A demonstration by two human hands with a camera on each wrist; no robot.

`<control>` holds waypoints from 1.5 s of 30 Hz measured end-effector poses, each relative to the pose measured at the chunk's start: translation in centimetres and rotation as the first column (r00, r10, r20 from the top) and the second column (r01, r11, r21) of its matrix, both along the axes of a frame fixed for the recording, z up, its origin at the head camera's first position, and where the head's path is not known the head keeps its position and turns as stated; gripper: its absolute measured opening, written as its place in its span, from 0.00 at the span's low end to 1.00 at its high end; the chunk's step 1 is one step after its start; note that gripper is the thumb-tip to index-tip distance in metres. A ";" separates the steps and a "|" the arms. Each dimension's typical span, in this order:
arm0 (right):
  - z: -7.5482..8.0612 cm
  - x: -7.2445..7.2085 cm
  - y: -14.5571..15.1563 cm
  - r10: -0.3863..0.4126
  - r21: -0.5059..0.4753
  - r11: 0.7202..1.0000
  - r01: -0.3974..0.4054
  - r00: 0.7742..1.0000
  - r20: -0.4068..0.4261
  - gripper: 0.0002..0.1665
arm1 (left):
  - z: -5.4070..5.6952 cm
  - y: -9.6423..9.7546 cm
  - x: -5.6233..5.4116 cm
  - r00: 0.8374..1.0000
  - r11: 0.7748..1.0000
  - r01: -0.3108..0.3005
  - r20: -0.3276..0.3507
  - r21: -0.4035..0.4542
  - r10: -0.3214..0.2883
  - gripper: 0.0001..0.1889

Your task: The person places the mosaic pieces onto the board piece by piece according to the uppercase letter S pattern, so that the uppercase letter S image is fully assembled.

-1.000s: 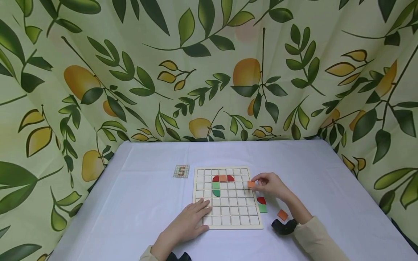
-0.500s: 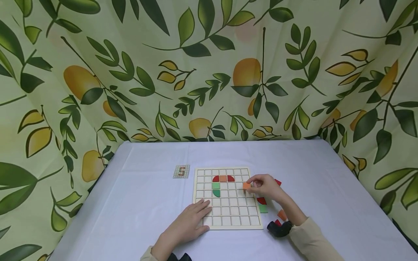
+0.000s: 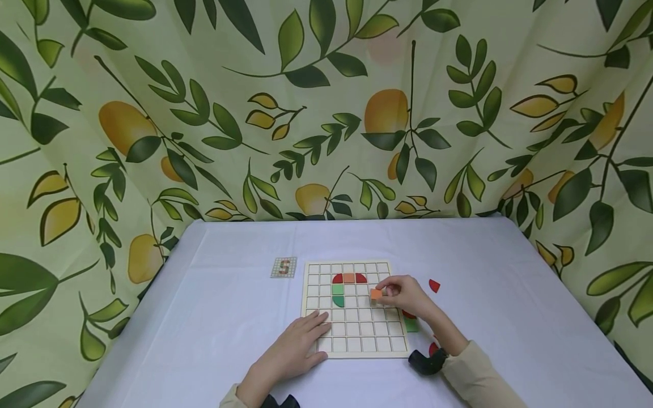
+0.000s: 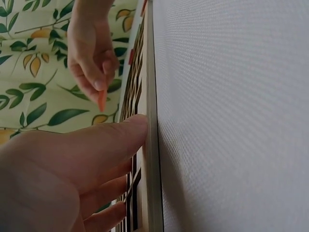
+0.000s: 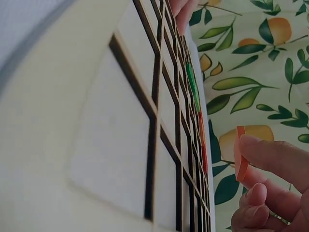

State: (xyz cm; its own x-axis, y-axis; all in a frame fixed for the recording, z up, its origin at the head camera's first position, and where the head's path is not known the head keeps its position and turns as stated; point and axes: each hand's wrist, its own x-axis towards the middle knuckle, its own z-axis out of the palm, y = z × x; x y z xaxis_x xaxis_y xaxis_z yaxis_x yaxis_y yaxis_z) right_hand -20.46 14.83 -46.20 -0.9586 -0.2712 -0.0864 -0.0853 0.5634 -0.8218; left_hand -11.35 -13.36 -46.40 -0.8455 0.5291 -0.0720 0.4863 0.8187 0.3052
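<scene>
A pale wooden grid board [image 3: 367, 343] lies on the table. My left hand [image 3: 301, 344] rests on its near left corner, fingers extended over the frame; the left wrist view has the thumb [image 4: 96, 145] against the board's edge. Between thumb and fingertips my right hand [image 3: 407, 295] pinches an orange square tile [image 3: 376, 294], held above the board's right half. In the right wrist view that orange tile [image 5: 240, 153] stands on edge, clear of the grid. Set in the board are two red rounded tiles [image 3: 361, 278] flanking an orange square [image 3: 349, 278], with a light green square [image 3: 338, 289] and a dark green rounded tile [image 3: 339, 301] below.
A small card with a gridded, S-shaped picture [image 3: 283, 267] lies left of the board. Right of it are a red tile [image 3: 434, 285], a light green tile [image 3: 411, 325] and further red pieces partly hidden by the right arm. A leaf-patterned curtain [image 3: 326, 113] hangs behind the table.
My right hand has carried the orange tile leftward from the board's right edge to over the grid. A red tile at the right has come into view from behind the hand. The left hand stays put.
</scene>
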 end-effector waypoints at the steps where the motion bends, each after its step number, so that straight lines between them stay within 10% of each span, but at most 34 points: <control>1: 0.0 0.0 -0.1 0.009 -0.005 1.000 -0.009 1.000 -0.007 0.16 | 0.0 0.0 0.0 1.000 1.000 0.001 0.000 0.000 -0.001 0.28; 45: -1.4 0.1 -4.3 0.062 -0.035 0.997 -0.063 0.997 -0.046 0.13 | 0.1 0.0 0.1 1.000 1.000 0.020 0.002 0.007 -0.020 0.26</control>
